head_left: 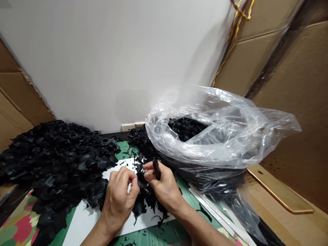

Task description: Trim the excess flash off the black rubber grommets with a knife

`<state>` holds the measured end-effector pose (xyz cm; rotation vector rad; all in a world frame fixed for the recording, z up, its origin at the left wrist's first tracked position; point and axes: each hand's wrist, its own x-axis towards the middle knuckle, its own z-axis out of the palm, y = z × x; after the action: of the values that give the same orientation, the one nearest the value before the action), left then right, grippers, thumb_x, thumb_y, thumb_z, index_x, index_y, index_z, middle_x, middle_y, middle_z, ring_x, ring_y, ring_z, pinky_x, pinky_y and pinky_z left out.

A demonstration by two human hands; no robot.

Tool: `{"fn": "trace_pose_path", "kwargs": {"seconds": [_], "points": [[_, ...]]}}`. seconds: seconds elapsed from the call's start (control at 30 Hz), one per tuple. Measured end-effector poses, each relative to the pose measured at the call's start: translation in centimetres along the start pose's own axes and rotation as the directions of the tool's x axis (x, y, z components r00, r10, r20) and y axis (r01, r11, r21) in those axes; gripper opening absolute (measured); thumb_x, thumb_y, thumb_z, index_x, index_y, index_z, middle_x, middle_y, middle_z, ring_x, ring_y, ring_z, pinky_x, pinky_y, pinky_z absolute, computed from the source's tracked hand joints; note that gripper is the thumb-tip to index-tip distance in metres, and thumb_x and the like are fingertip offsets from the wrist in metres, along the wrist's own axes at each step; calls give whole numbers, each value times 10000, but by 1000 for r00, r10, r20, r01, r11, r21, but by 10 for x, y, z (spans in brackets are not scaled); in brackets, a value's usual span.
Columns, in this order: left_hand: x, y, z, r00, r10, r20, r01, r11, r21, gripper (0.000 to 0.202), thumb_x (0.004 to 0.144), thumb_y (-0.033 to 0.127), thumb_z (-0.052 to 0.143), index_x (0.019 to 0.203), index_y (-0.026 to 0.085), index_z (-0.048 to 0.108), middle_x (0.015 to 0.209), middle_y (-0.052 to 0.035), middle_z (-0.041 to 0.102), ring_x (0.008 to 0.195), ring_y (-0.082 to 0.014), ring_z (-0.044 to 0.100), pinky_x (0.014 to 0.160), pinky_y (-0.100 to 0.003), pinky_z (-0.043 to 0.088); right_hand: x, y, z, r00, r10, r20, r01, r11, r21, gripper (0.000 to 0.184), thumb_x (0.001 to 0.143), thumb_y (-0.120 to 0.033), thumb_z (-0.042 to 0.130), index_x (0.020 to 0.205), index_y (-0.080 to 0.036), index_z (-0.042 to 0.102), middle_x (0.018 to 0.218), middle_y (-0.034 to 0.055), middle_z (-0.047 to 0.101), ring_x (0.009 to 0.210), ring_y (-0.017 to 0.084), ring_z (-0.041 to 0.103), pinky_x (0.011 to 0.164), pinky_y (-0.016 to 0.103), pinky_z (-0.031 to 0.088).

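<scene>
My left hand [120,193] is closed, its thumb and forefinger pinching the edge of a black rubber part [142,180]. My right hand [165,188] wraps round a dark, pen-shaped tool [156,168] whose upper end sticks up past the forefinger. The thumb and forefinger of that hand come close to the far side of the same part. Whether they touch it, I cannot tell, and the tool's lower end is hidden. Under both hands, black scraps [151,200] lie scattered over a white sheet [83,218].
A large heap of black ribbed rubber parts [69,150] covers the left side. To the right, a clear plastic bag [225,153] stands open with similar parts [188,128] inside. Cardboard [294,85] and a grey wall [115,61] enclose the green surface [124,150].
</scene>
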<state>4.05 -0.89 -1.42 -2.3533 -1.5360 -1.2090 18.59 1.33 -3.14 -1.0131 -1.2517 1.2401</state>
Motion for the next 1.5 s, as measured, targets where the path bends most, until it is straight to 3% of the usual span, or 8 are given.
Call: {"fn": "trace_pose_path", "kwargs": {"seconds": [0.13,0.27,0.4,0.5,0.7,1.13,1.3,1.5], "points": [[4,-7,-6,933,-360,-6,349,908,-232,210,836,296,453,651,220,517,548,44,477,487,-128,460,459,-231,384,5,4,1,992,127,-28,-120,977,176,158,651,-240,649,786,-164,619,576,-44,481,466,85,374,444,218,292],[5,-9,-8,871,-486,71,484,826,-289,378,849,395,416,510,228,407,478,50,378,451,-119,376,427,-236,346,5,3,1,985,171,-26,-160,958,239,188,634,-243,662,795,-156,617,576,-47,482,438,68,356,410,206,260],[2,-7,-5,861,-507,47,492,804,-335,277,817,387,505,601,215,507,514,53,438,458,-115,417,439,-228,379,3,1,2,983,182,-12,-172,947,273,187,633,-244,671,790,-161,615,565,-54,483,437,67,354,413,206,264],[1,-4,-3,903,-430,8,405,844,-351,137,780,340,582,824,212,605,655,31,586,517,-121,521,503,-230,449,3,1,2,985,171,-12,-163,955,247,175,637,-235,671,788,-161,618,570,-47,502,446,71,365,420,208,272],[-1,-3,2,960,-279,34,279,930,-241,101,743,297,643,794,217,677,712,3,687,530,-132,575,532,-239,480,3,4,5,994,111,2,-109,975,192,171,633,-231,656,781,-162,607,560,-50,487,465,78,362,435,208,282],[1,-1,1,796,-523,303,594,771,-230,207,692,337,597,760,196,732,594,-2,698,506,-168,593,501,-263,459,-1,7,4,998,-63,26,62,997,37,134,696,-272,578,766,-164,617,718,16,601,641,146,505,597,264,391],[1,2,4,786,-569,240,618,727,-298,205,669,321,586,738,182,719,577,-9,697,526,-181,622,534,-274,481,1,8,7,996,83,28,-86,978,192,140,650,-262,622,745,-162,597,590,-39,508,474,80,377,452,221,291],[0,-5,3,765,-554,329,644,648,-406,219,673,329,609,780,173,718,645,-27,727,563,-198,663,556,-287,507,4,7,8,960,253,122,-281,863,420,308,558,-327,743,744,-159,565,471,-101,408,372,31,271,387,193,186]]}}
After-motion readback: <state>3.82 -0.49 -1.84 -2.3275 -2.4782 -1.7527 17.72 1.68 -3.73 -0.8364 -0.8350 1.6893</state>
